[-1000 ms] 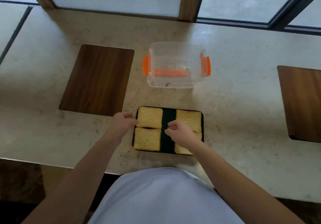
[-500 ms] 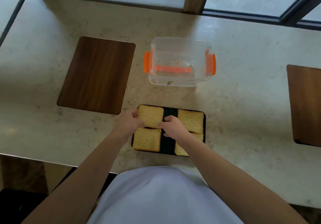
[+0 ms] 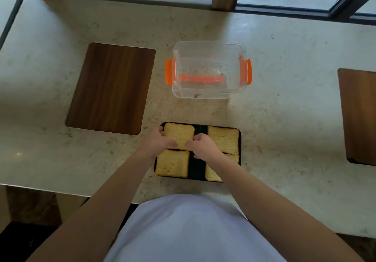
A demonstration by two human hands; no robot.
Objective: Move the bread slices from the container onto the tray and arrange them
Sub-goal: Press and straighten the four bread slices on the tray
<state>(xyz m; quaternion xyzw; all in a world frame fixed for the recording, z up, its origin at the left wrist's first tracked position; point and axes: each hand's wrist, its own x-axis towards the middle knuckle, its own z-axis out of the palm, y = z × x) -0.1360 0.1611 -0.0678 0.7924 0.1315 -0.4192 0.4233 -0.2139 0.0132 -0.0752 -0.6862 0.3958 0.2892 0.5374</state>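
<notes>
A black tray (image 3: 198, 170) lies near the counter's front edge with several bread slices on it. My left hand (image 3: 156, 142) and my right hand (image 3: 203, 147) both grip the far-left slice (image 3: 180, 134), one at each side of its near edge. The near-left slice (image 3: 173, 163) and far-right slice (image 3: 223, 139) lie flat. My right forearm covers much of the near-right slice (image 3: 212, 175). Beyond the tray stands the clear container (image 3: 207, 48) with orange clips, holding only crumbs.
A dark wooden board (image 3: 110, 88) lies on the beige stone counter (image 3: 284, 109) left of the container. Another wooden board (image 3: 358, 117) sits at the right edge. A window frame runs along the counter's far side.
Both hands have closed in on the far-left slice: the left moved right onto its edge, the right moved left and forward. The slice now sits slightly turned.
</notes>
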